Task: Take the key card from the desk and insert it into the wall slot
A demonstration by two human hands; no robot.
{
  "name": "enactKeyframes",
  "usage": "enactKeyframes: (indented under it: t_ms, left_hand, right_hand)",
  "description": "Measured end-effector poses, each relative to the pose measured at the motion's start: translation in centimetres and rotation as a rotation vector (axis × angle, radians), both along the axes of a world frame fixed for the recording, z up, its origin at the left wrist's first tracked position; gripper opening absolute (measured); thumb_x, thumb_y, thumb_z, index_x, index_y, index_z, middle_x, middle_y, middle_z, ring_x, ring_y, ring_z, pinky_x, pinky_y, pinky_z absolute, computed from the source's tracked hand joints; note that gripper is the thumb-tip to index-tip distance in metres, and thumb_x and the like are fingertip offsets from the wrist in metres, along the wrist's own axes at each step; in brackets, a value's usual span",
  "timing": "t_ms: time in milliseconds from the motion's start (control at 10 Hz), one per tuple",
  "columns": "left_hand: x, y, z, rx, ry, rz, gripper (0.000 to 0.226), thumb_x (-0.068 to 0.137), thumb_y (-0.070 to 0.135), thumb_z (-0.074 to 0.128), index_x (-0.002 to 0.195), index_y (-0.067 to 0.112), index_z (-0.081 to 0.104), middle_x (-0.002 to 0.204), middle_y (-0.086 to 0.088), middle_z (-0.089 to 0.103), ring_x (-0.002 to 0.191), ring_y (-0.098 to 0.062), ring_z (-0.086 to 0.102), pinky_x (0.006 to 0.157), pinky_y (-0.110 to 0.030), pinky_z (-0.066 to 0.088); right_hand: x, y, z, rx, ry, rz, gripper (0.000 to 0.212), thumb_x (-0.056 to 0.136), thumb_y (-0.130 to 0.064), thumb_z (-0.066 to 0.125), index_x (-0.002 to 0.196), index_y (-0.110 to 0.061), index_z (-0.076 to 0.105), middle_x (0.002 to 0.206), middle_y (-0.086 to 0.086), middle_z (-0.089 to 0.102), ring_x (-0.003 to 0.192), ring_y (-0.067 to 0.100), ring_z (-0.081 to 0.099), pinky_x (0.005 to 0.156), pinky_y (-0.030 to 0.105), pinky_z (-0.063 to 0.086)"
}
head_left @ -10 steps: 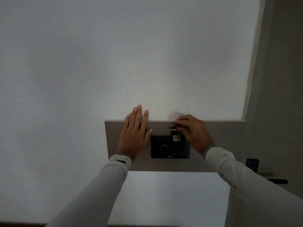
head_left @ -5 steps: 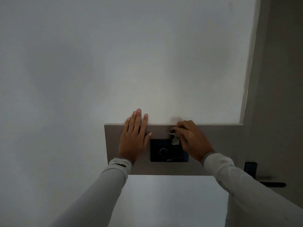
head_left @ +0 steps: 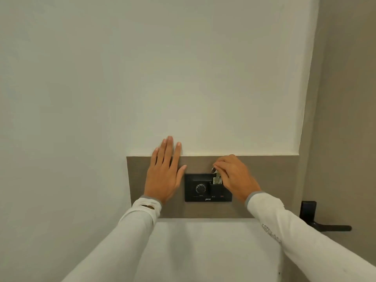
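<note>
A black wall panel (head_left: 207, 187) with a round dial sits on a brown wall strip (head_left: 270, 180). Its card slot (head_left: 215, 185) is at the panel's upper right. A small pale key card (head_left: 217, 179) on a metal ring stands upright, its lower end in the slot. My right hand (head_left: 236, 176) pinches the ring at the card's top. My left hand (head_left: 164, 171) lies flat on the wall and the strip, just left of the panel, fingers together and pointing up.
A brown door with a black lever handle (head_left: 325, 222) stands at the right. White wall fills the space above and below the strip.
The room has turned brighter. The card has gone lower, down into the slot, with my right hand still on it. My left hand stays flat on the wall.
</note>
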State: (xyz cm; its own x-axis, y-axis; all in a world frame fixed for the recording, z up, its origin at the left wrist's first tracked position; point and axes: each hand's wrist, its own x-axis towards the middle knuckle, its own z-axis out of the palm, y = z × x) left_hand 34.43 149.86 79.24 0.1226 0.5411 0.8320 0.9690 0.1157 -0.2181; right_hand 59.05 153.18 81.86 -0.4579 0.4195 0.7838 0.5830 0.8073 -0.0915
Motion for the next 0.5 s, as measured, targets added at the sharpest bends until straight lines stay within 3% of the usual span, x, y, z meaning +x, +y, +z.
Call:
enactKeyframes:
  t_ms: [200, 400, 500]
  left_hand:
    - [0.2, -0.2, 0.2, -0.036, -0.013, -0.001, 0.071, 0.108, 0.049, 0.023, 0.165, 0.008, 0.013, 0.174, -0.023, 0.008, 0.162, -0.038, 0.006, 0.13, -0.056, 0.026]
    - [0.9, -2.0, 0.9, -0.089, -0.047, 0.033, 0.073, 0.106, 0.05, 0.021, 0.164, 0.005, 0.017, 0.173, -0.024, 0.013, 0.161, -0.038, 0.014, 0.128, -0.057, 0.031]
    - [1.1, -3.3, 1.0, -0.051, -0.081, 0.045, 0.075, 0.106, 0.053, 0.024, 0.164, 0.006, 0.019, 0.173, -0.023, 0.017, 0.16, -0.038, 0.018, 0.127, -0.058, 0.031]
  right_hand:
    - [0.1, -0.2, 0.1, -0.029, -0.003, -0.013, 0.021, 0.096, -0.016, 0.054, 0.105, -0.008, 0.071, 0.104, 0.006, 0.068, 0.096, 0.02, 0.058, 0.08, 0.034, 0.054]
    - [0.5, -1.4, 0.6, 0.067, -0.012, -0.159, 0.026, 0.094, -0.024, 0.055, 0.116, -0.011, 0.062, 0.112, 0.007, 0.061, 0.096, 0.024, 0.057, 0.081, 0.037, 0.054]
    - [1.1, -1.6, 1.3, 0.092, -0.026, -0.268, 0.044, 0.09, -0.037, 0.057, 0.129, -0.016, 0.053, 0.13, 0.01, 0.055, 0.112, 0.029, 0.055, 0.092, 0.043, 0.051]
